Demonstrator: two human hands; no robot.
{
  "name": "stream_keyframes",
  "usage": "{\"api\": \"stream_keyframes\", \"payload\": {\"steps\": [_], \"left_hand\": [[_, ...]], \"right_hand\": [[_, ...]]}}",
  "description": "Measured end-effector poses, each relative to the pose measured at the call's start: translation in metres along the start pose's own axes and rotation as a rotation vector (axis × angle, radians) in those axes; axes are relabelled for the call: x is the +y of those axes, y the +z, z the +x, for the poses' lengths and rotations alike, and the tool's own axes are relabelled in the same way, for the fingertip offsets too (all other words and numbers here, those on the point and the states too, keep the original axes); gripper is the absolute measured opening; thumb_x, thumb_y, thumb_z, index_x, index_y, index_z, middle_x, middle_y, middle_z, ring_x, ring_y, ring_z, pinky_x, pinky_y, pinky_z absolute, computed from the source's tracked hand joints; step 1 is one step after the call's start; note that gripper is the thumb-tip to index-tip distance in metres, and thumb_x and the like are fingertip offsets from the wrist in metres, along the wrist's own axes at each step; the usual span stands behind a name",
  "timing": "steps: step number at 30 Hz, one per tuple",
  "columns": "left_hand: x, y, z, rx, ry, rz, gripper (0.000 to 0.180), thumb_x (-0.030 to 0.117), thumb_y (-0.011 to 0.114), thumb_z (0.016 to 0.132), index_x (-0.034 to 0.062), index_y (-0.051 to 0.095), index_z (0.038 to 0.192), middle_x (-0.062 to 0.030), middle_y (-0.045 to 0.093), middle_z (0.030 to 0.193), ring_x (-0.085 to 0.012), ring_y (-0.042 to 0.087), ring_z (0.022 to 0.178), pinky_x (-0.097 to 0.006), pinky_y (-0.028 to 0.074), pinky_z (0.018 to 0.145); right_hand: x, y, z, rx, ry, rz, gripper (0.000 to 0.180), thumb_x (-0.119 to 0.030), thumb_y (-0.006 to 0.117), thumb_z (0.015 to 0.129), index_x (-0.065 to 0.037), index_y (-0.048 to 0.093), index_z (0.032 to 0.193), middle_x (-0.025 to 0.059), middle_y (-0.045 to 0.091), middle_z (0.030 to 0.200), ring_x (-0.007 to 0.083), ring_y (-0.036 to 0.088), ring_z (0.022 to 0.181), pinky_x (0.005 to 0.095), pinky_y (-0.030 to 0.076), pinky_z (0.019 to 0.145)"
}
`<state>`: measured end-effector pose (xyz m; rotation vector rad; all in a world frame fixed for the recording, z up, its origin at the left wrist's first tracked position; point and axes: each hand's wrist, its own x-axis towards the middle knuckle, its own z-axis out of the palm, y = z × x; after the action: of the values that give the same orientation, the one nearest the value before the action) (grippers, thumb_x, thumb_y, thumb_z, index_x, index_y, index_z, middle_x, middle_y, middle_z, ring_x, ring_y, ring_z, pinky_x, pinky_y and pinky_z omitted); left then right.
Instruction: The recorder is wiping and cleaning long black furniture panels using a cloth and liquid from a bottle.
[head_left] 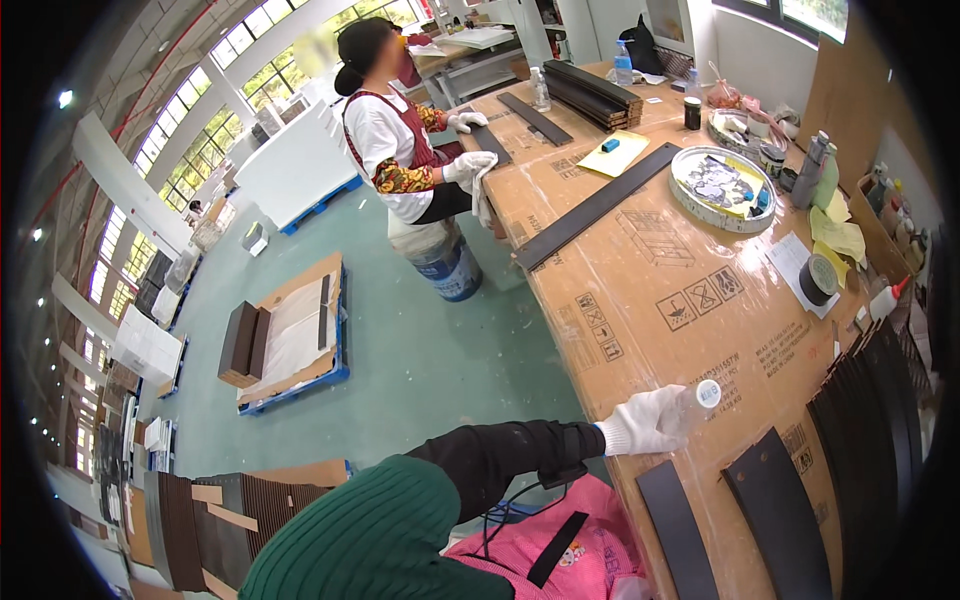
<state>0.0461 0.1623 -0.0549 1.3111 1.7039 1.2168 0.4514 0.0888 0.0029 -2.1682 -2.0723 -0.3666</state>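
Observation:
My left hand (645, 422), in a white knit glove, reaches out over the near edge of the cardboard-covered table (640, 320). Its fingers are closed round a clear plastic bottle (690, 402) with a white cap. Just nearer to me lie a dark flat board (678, 530) and a wider dark board (778, 515) with small holes at its end. My right hand is out of the picture.
A long dark board (600, 205) lies across the table beside a round white tray (722, 222). Black tape (819, 276) and a stack of dark boards (870, 420) are on the right. Across the corner a person (400, 130) in white gloves wipes or holds a cloth.

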Motion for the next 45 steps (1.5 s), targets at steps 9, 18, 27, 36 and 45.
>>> {"api": "stream_keyframes", "payload": {"steps": [9,18,27,36,45], "left_hand": [[0.003,-0.002,0.001,-0.019,0.007,0.061,0.090,0.040,0.091,0.080,0.0025,0.049,0.150,-0.0202,0.069,0.132,-0.0338,0.068,0.124,-0.041,0.054,0.107],[-0.004,0.000,0.004,-0.018,-0.016,0.108,0.094,0.039,0.091,0.081,0.0016,0.045,0.153,-0.0212,0.066,0.137,-0.0339,0.066,0.129,-0.040,0.052,0.109],[0.000,0.001,0.002,-0.035,0.034,0.055,0.088,0.036,0.089,0.082,0.0023,0.047,0.152,-0.0196,0.067,0.135,-0.0315,0.066,0.126,-0.040,0.052,0.108],[-0.012,0.005,0.002,-0.001,0.065,0.145,0.088,0.035,0.091,0.080,0.0033,0.047,0.150,-0.0200,0.068,0.129,-0.0349,0.067,0.122,-0.041,0.054,0.105],[0.003,0.000,0.002,-0.069,-0.029,0.093,0.086,0.027,0.089,0.079,0.0025,0.048,0.151,-0.0237,0.066,0.133,-0.0383,0.064,0.128,-0.042,0.052,0.109]], "right_hand": [[-0.002,0.002,-0.002,0.045,0.024,0.073,0.029,-0.023,0.056,0.103,-0.005,0.073,0.118,0.0147,0.075,0.107,0.0335,0.068,0.099,0.0452,0.053,0.089],[0.001,0.011,-0.003,0.203,-0.025,0.101,0.027,-0.023,0.061,0.102,-0.006,0.075,0.116,0.0139,0.075,0.106,0.0327,0.069,0.095,0.0445,0.053,0.088],[0.000,0.008,-0.005,0.176,-0.034,0.054,0.029,-0.023,0.058,0.104,-0.005,0.073,0.121,0.0143,0.074,0.106,0.0328,0.068,0.096,0.0437,0.053,0.087],[0.000,0.007,-0.006,0.216,-0.042,0.101,0.029,-0.024,0.058,0.104,-0.005,0.073,0.120,0.0145,0.072,0.101,0.0346,0.066,0.090,0.0461,0.052,0.082],[0.002,0.012,-0.006,0.262,-0.056,0.148,0.027,-0.023,0.060,0.103,-0.005,0.074,0.119,0.0162,0.072,0.100,0.0361,0.066,0.089,0.0471,0.052,0.080]]}}
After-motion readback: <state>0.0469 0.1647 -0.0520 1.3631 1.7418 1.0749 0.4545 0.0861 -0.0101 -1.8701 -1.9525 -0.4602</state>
